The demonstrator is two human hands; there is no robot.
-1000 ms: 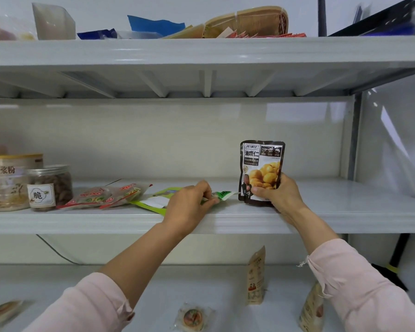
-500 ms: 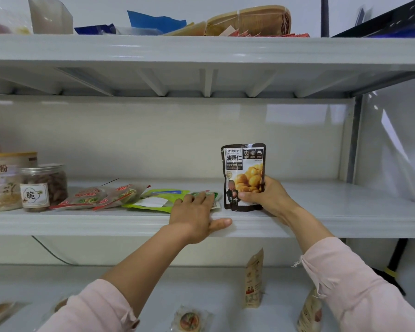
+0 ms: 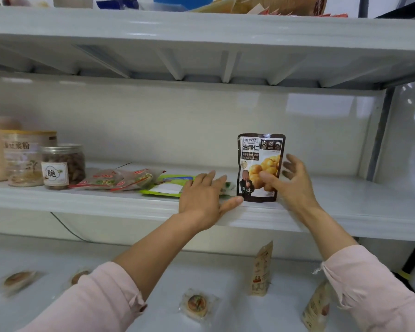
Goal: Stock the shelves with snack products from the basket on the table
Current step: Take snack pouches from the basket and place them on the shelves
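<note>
A dark brown chestnut pouch [image 3: 259,149] stands upright near the front edge of the white middle shelf [image 3: 357,207]. My right hand [image 3: 295,188] is just to its right with the fingers spread; only the thumb touches the pouch's front. My left hand [image 3: 201,197] lies flat on the shelf edge, fingers apart, partly over a flat green packet [image 3: 165,188], and its thumb reaches the pouch's lower left corner. The basket and table are out of view.
Red snack packets [image 3: 115,179], a clear nut jar [image 3: 62,164] and a lidded tub [image 3: 27,154] fill the shelf's left part. On the lower shelf stand two tan pouches [image 3: 261,269] and wrapped round pastries [image 3: 197,304]. The top shelf [image 3: 201,22] carries several packets.
The chestnut pouch was shifted left and set down beside the green packet. My right hand's fingers have come off it and spread. My left hand slid back to the shelf edge.
</note>
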